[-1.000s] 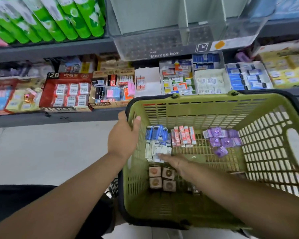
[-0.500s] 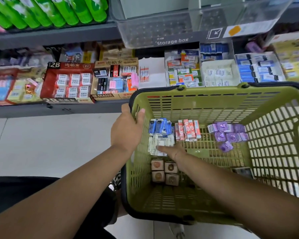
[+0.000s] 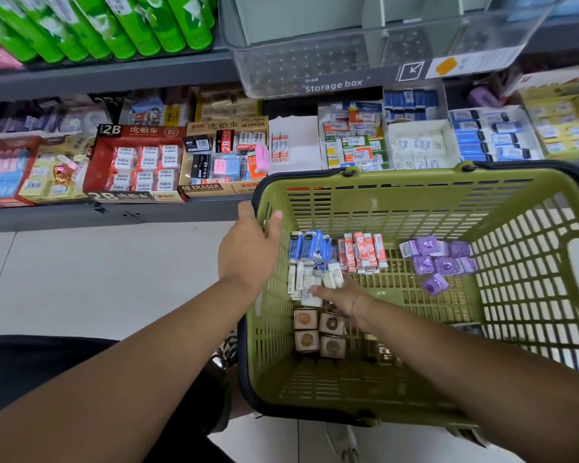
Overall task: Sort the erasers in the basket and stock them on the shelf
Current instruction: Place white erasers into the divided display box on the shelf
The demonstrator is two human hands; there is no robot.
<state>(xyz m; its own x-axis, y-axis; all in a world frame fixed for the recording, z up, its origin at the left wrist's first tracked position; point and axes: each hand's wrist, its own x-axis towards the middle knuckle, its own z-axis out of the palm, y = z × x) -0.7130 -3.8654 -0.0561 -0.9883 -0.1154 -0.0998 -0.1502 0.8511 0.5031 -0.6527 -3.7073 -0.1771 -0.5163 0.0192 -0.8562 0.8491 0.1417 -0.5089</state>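
Four brown erasers (image 3: 305,320), one basket (image 3: 398,208)

Pretty bright, even light from overhead, hardly any shadows. Wide-angle lens bows the shelf (image 3: 114,75) edge, goods (image 3: 0,175) at the left and right edges go soft, pale floor (image 3: 97,279) looks washed out.

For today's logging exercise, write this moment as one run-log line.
stage: sorting in basket | left hand: grips basket rim | right hand: fingers touch white erasers
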